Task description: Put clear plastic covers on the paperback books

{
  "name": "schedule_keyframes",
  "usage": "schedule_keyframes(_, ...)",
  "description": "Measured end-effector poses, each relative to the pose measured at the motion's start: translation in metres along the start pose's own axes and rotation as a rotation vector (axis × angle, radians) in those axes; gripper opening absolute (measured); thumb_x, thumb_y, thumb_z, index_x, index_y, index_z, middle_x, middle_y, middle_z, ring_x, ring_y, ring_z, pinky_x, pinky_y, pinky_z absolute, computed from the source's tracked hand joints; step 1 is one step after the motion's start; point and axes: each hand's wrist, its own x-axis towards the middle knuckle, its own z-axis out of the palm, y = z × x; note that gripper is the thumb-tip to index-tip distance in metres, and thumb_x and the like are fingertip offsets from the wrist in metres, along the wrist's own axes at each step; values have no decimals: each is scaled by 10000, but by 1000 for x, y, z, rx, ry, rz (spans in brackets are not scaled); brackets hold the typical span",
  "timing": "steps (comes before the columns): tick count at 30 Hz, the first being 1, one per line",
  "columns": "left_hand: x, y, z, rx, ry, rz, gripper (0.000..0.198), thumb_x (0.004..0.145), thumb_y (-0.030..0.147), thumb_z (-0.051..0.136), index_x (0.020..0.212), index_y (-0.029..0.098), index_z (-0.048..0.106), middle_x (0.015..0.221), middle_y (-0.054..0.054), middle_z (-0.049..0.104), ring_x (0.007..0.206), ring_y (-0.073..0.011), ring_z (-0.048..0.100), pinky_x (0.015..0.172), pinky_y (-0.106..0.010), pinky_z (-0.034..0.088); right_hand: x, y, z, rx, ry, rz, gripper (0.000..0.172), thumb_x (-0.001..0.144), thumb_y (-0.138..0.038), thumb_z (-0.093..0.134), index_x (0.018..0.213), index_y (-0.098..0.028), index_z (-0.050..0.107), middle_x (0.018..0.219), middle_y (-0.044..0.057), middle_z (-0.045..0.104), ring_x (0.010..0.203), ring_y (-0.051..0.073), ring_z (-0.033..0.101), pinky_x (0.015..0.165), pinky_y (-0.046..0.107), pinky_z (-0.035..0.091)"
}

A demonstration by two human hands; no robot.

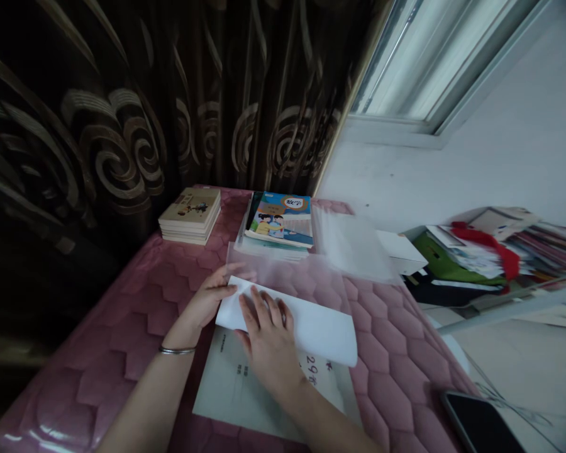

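Observation:
A white sheet [321,324] lies folded over a pale printed booklet [217,384] that bears handwriting on its right part. At the sheet's upper left corner, my left hand [210,296] pinches the edge between thumb and fingers; a metal bangle circles that wrist. My right hand [268,336] rests on the white sheet with its fingers spread, pressing it flat. Beyond both hands, a clear plastic film [283,267] stretches out from under the sheet.
A stack of tan books [191,214] stands at the back left, with blue-covered books [283,220] at the back middle. Beside them lie transparent covers [356,242] and a white box [403,251]. A phone [481,421] is at the lower right, near a cluttered shelf [523,292].

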Motion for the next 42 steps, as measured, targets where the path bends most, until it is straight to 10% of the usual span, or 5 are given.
schedule_keyframes(15,3,-11,1,289,158,64,477,688,319,740,1122,178,602,936,-39,703,793,-182,635,683,-255,479,9,4,-15,137,39,9,463,899,-344,538,1331,-183,501,1441,128,420,1283,315,369,1024,504,347)
schedule_keyframes(24,5,-4,5,184,309,104,602,592,386,812,1096,170,565,867,-46,710,661,-158,633,609,-248,500,15,111,-66,280,301,569,481,819,-491,535,1189,-186,568,1369,161,472,1234,362,432,974,588,372)
schedule_keyframes(29,5,-2,10,210,352,108,590,574,423,823,1057,187,580,841,-35,722,623,-159,632,588,-254,501,-4,149,-46,956,308,955,470,692,-533,640,1004,-181,630,970,106,686,838,263,634,671,376,524)
schedule_keyframes(42,6,-5,5,244,359,122,619,586,416,818,1094,173,560,789,-8,675,617,-145,607,553,-229,477,-11,147,-33,830,263,965,453,723,-643,547,651,-198,593,609,22,596,568,182,509,492,287,361)
